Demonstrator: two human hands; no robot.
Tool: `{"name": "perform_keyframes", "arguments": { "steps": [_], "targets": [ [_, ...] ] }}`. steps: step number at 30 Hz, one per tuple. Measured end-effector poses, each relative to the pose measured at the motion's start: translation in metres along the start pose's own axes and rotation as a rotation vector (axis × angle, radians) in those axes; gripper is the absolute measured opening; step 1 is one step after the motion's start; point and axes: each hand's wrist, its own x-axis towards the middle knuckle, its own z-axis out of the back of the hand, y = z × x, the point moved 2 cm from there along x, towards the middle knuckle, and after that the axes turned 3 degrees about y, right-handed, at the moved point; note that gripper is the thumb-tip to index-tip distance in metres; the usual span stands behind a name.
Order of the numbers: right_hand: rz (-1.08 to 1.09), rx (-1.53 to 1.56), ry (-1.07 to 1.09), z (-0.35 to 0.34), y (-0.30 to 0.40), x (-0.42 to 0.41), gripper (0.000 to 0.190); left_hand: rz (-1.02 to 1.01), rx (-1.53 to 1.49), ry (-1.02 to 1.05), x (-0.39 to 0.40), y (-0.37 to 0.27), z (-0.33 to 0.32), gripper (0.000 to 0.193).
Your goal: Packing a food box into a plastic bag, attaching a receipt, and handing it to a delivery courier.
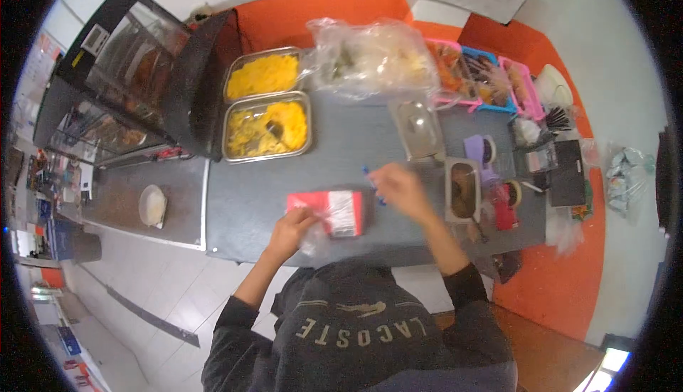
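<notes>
My left hand (291, 234) rests at the near left edge of a red packet (312, 199) with a white printed panel. Its fingers pinch crumpled clear plastic (316, 240), which hangs over the packet's near side. To the right, my right hand (400, 192) is blurred above the grey counter (352, 146). A slim blue pen (366, 170) shows at its fingertips; whether the fingers grip it or only pass over it is unclear.
Two steel trays of yellow food (267, 125) stand back left, beside a glass display warmer (133, 66). A filled clear bag (373, 61) and colored baskets (488, 80) line the back. Right of my right hand are a steel lid (419, 128), a brown-filled pan (463, 189) and tape rolls (514, 193).
</notes>
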Motion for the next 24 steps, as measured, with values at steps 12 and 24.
{"name": "perform_keyframes", "arguments": {
  "steps": [12,24],
  "targets": [
    [0.376,-0.494,0.035,-0.097,-0.049,0.004,0.014,-0.134,-0.334,0.096,0.006,0.025,0.012,0.038],
    [0.261,-0.574,-0.071,-0.137,-0.051,-0.015,0.015,0.261,-0.397,0.242,0.036,0.063,-0.005,0.021]
  ]
}}
